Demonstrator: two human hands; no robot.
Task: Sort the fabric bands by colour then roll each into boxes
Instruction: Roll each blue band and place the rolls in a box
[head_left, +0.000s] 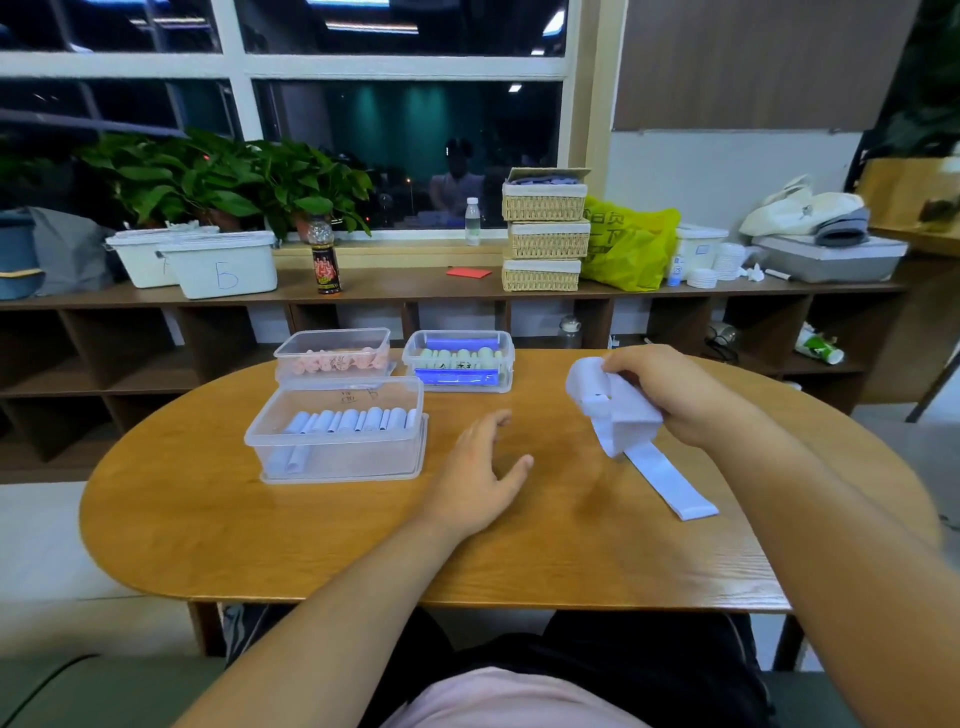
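Oval wooden table (311, 545) under the left hand (480, 478); beyond it, long brown shelf unit (156, 332) — above, dark white-framed window (405, 67), ceiling lights (514, 88) reflected.

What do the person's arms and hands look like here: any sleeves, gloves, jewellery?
The left forearm and right forearm are bare, no sleeves in view. The left hand and right hand wear no gloves, rings or watch. A pale pink top shows at the bottom edge.

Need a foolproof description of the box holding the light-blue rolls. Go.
On the oval wooden table, three clear plastic boxes sit left of centre. Take the largest box, nearest the person, in front of the pink-roll box and front-left of the green-roll box. Only it holds a row of pale blue rolls.
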